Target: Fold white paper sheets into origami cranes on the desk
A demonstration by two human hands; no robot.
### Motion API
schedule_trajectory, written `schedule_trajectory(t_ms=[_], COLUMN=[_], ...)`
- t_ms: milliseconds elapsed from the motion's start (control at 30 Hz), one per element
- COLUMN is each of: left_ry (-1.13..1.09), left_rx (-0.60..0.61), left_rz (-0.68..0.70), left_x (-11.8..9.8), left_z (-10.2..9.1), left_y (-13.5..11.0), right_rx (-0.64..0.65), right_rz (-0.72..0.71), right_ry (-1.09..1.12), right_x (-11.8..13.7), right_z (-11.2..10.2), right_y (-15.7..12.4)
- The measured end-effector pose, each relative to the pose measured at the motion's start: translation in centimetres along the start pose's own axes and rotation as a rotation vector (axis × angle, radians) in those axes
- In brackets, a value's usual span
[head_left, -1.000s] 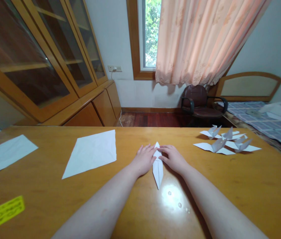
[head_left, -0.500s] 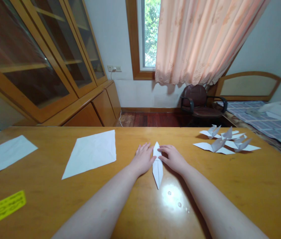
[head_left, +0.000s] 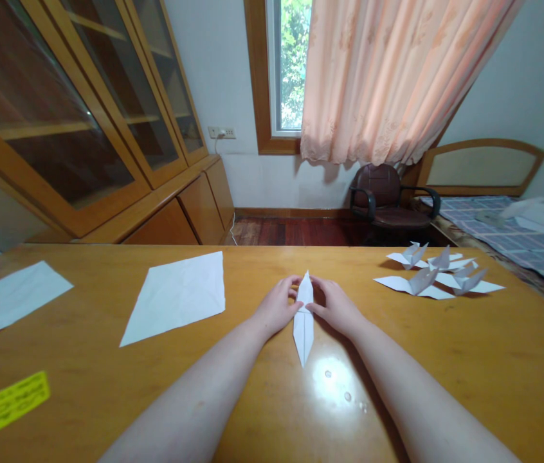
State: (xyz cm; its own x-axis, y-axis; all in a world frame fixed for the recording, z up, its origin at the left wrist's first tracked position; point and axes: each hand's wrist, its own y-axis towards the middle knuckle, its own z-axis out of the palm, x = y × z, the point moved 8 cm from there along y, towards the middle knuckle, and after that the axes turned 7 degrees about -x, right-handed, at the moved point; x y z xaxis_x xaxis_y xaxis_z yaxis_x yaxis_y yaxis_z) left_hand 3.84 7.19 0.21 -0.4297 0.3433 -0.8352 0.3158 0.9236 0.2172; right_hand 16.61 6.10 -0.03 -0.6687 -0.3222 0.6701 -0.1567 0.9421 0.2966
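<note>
Folded birds (head_left: 422,283) stand apparently finished, two sheets (head_left: 185,286) lie flat, and between them on the table (head_left: 272,399) left hand (head_left: 276,305) and right hand (head_left: 338,307) pinch a seemingly part-folded paper slip (head_left: 303,331).

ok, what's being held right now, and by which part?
The folded white paper, held by the side edges of its far half: left hand on the left edge, right hand on the right.

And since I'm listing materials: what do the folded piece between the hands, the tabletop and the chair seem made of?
Folded piece: matte white paper, by its straight creases. Tabletop: probably wood or veneer, glossily varnished, by its bright glare. Chair: leather or imitation, can't tell which, by its faintly shiny brown covering.
</note>
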Motion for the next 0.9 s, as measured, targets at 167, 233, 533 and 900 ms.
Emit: schedule_trajectory(t_ms=[167,233,533,900], left_ry=[-0.017,-0.026,0.091,0.113], left_rx=[-0.046,-0.066,-0.069,0.030], left_rz=[0.044,0.052,0.154,0.145], left_x=[-0.8,-0.9,-1.9,-2.7], left_z=[-0.5,-0.7,-1.0,-0.7], left_y=[0.0,0.1,0.2,-0.4], right_rx=[-0.041,-0.026,-0.012,-0.027], right_rz=[0.055,0.030,0.020,-0.021], right_ry=[0.035,0.018,0.034,0.181], right_x=[-0.4,0.1,1.3,2.0], right_z=[-0.4,-0.4,-0.7,-1.1], right_y=[0.1,0.1,-0.2,-0.3])
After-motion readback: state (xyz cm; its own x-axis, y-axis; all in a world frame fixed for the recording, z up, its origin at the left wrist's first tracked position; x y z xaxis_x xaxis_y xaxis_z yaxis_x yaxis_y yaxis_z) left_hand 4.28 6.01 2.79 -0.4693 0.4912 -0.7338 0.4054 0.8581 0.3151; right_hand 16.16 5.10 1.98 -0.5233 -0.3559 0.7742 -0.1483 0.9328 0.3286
